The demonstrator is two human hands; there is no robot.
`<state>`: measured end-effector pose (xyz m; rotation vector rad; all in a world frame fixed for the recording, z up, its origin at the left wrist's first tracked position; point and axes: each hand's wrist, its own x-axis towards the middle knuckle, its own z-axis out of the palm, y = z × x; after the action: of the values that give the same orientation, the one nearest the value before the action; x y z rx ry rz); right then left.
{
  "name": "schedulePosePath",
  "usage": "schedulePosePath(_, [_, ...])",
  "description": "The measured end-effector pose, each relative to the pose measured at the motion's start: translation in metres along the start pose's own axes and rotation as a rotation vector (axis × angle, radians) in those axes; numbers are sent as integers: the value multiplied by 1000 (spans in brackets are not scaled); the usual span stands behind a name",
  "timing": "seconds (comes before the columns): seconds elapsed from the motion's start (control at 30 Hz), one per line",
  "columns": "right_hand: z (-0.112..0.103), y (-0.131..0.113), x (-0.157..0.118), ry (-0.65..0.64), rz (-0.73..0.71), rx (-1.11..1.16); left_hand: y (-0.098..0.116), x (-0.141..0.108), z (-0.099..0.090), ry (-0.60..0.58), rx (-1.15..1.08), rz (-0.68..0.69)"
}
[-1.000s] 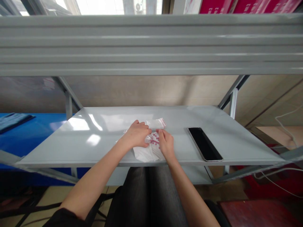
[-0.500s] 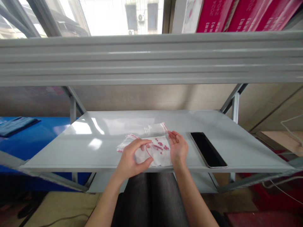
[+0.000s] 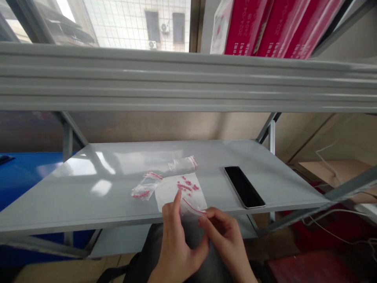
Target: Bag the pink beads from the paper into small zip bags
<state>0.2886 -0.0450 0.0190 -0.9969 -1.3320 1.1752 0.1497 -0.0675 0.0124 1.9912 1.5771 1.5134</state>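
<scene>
Several small pink beads [image 3: 188,186] lie on a white sheet of paper [image 3: 167,190] at the table's front edge. A clear zip bag with a red line [image 3: 193,207] hangs over the paper's near edge. My right hand [image 3: 222,228] pinches its right corner. My left hand [image 3: 179,239] is beside the bag's left side, index finger stretched toward the beads and thumb apart from it. Left of the paper sit clear bags [image 3: 146,185] with pink beads inside. Another clear bag [image 3: 185,163] rests behind the paper.
A black phone or tablet [image 3: 244,186] lies on the grey table [image 3: 118,204] to the right. A thick grey shelf beam [image 3: 176,84] crosses above the table, with pink boxes [image 3: 265,31] on the shelf. A blue surface [image 3: 23,177] is at the left.
Both hands have come nearer to the body and closer together. My right hand has taken hold of the small bag, which was by my left hand. The view has shifted right.
</scene>
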Motion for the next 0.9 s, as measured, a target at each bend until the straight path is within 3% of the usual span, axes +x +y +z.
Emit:
schedulePosePath(0.2, [-10,-2,2,-98,-131,-21,-12,-8,-25,-180,-503,-327])
schedulePosePath(0.3, [-13,-1,-1,-135,-210,-20,-13,-1,-34,-218,-574,-429])
schedulePosePath(0.6, [-4,-7,1,-280,-301,132,-6,-2,-34,-32,-470,-73])
schedulePosePath(0.77, [-17,-20,2,-350,-319,-181,-3,6,-46,-33,-247,106])
schedulePosePath(0.9, [-21,-30,2,-319,-370,-391,-1,12,-55,-57,-34,305])
